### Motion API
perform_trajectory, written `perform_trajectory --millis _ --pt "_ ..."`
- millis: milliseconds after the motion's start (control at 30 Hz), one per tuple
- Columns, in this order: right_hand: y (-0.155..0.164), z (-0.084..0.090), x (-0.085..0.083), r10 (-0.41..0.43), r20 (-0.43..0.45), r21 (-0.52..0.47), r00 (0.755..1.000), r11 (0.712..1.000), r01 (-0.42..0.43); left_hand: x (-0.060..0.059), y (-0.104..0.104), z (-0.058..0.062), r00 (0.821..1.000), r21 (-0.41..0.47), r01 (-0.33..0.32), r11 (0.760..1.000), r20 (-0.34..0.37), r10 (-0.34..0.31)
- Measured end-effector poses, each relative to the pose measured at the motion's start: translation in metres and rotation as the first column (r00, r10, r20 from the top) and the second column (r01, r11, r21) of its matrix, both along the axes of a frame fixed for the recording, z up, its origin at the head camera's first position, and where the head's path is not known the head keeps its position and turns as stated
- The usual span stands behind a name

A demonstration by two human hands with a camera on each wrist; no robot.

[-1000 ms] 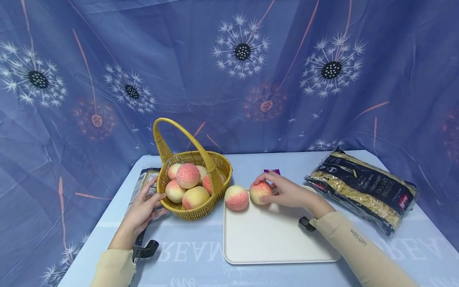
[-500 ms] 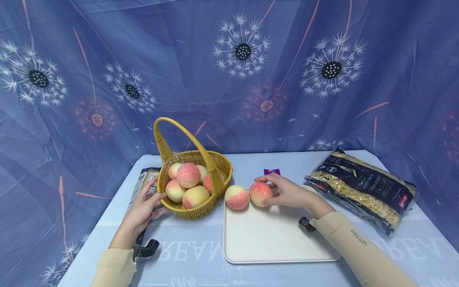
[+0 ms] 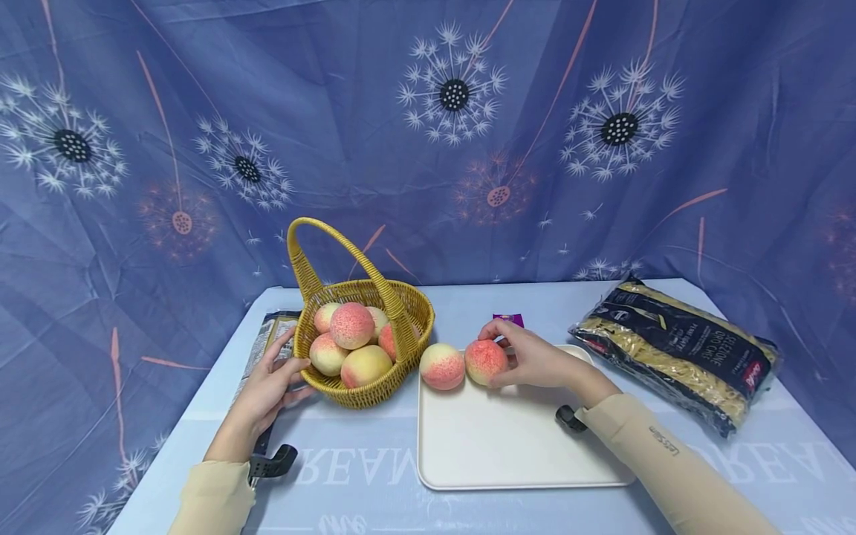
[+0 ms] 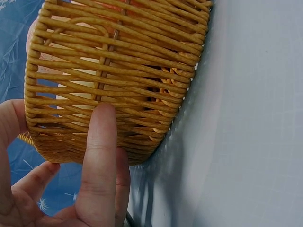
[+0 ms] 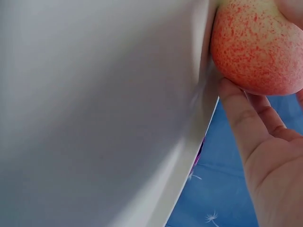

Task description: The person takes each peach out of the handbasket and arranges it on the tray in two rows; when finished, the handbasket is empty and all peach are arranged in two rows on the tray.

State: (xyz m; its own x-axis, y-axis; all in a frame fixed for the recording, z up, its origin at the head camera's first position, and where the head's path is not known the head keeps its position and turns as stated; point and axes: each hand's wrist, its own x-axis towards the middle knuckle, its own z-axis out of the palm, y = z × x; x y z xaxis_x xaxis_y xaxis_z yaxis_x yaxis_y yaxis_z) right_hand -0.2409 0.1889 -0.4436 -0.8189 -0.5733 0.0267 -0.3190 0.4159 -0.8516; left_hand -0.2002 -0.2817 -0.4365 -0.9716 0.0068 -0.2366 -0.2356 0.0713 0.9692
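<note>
A yellow wicker basket [image 3: 364, 397] holds several pink-and-cream peaches [image 3: 352, 325] at the left. My left hand [image 3: 264, 390] grips its left side, a digit at the rim and other fingers against the woven wall, as the left wrist view shows. On the far left corner of a white tray [image 3: 521, 446] rests one peach [image 3: 442, 366]. Close beside it, my right hand [image 3: 535, 360] holds another peach [image 3: 486, 362] between thumb and fingers, at the tray's far edge. In the right wrist view this peach [image 5: 258, 45] sits close to the tray's rim, fingertips against its side.
A dark bag of pasta [image 3: 682, 345] lies to the right of the tray. Behind the tray is a small purple packet [image 3: 507, 319]. Another dark package [image 3: 270, 331] lies partly hidden beneath the left arm and basket. A blue dandelion-print curtain [image 3: 374, 148] hangs behind the table.
The peach in my right hand has turned, showing more of its red side, and stays at nearly the same spot. My left hand and the basket have stayed put.
</note>
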Motion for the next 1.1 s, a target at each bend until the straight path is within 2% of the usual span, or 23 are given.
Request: perform_trajectory --millis 267,433,567,700,900,1100 --pt "-0.002 0.002 0.000 0.011 -0.008 0.038 1.000 0.999 -0.011 0.001 -0.001 -0.001 1.000 -0.013 -0.005 1.000 0.012 0.005" --pt "0.003 0.016 -0.007 0.056 0.029 0.073 0.998 0.996 -0.059 0.001 -0.001 -0.001 1.000 0.001 0.002 1.000 0.009 -0.002" --pt "0.003 0.041 -0.027 0.088 0.033 0.058 0.996 0.994 -0.089 0.000 -0.001 -0.001 1.000 0.009 0.004 1.000 0.004 -0.004" --pt "-0.011 0.072 -0.056 0.108 0.016 0.046 0.994 0.993 -0.108 -0.001 -0.002 -0.001 1.000 -0.006 -0.005 1.000 0.009 0.005" --pt "-0.053 0.109 -0.097 0.140 0.011 0.070 0.990 0.988 -0.140 -0.002 -0.002 -0.001 1.000 -0.006 -0.005 1.000 0.006 0.005" --pt "-0.101 0.129 -0.122 0.193 -0.036 0.096 0.981 0.977 -0.188 -0.002 -0.003 -0.003 1.000 -0.008 -0.002 1.000 -0.006 0.002"
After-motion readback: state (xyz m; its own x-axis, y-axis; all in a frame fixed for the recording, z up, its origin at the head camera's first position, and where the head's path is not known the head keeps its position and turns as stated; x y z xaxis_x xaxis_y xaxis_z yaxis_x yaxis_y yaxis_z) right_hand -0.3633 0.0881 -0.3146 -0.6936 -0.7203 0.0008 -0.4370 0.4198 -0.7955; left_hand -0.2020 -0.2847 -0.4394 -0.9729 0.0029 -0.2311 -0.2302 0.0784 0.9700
